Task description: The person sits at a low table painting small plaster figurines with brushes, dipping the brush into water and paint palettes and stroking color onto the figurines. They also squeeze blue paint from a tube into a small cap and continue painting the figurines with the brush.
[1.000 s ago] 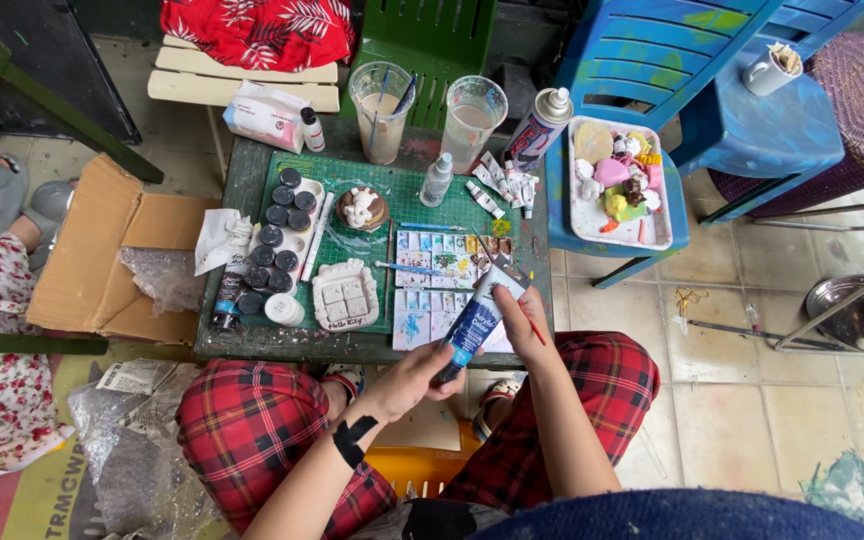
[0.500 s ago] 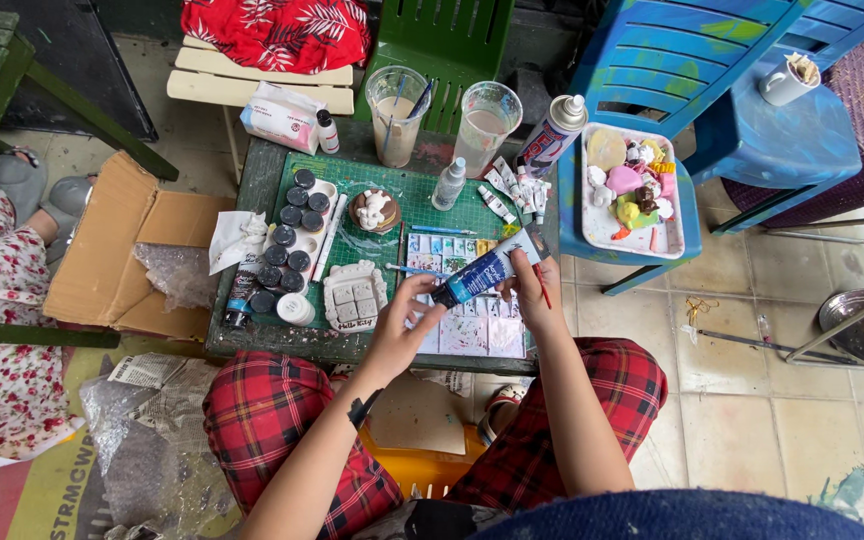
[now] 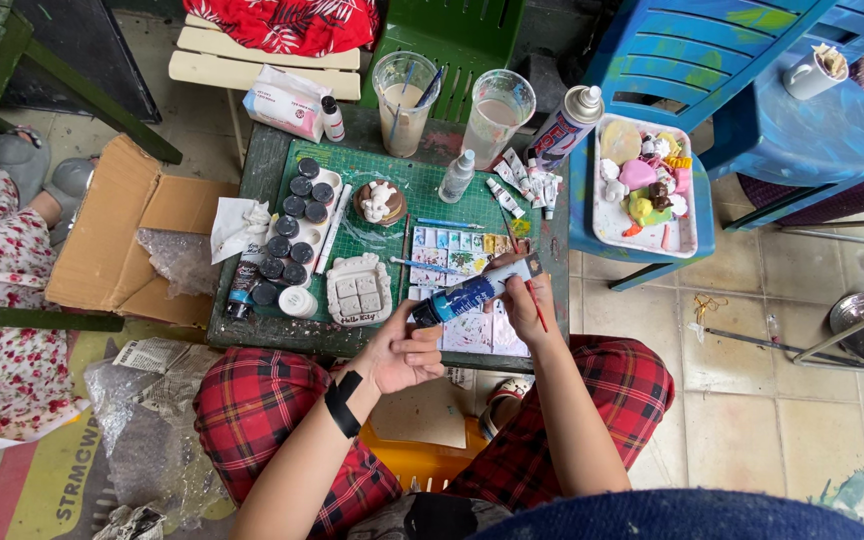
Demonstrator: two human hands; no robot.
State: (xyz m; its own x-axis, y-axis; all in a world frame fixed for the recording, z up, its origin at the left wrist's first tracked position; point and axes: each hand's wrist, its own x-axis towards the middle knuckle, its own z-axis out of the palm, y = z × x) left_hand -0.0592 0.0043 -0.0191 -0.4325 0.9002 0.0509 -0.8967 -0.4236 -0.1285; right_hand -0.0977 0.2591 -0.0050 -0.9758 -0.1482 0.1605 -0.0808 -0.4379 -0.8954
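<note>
My left hand (image 3: 407, 352) curls its fingers (image 3: 430, 350) inward, forearm rising from below. My right hand (image 3: 524, 300) sits just beside it, fingers closed, both wrists raised above my lap.

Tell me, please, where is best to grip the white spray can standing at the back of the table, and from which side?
Probably the spray can is best gripped around its round middle body, coming from the near side. It leans against the blue tray, with a cup close beside it.

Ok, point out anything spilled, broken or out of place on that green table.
Nothing spilled or broken. The only oddity: the white spray can lies tilted off the green table's corner against the blue plastic stool.
</note>
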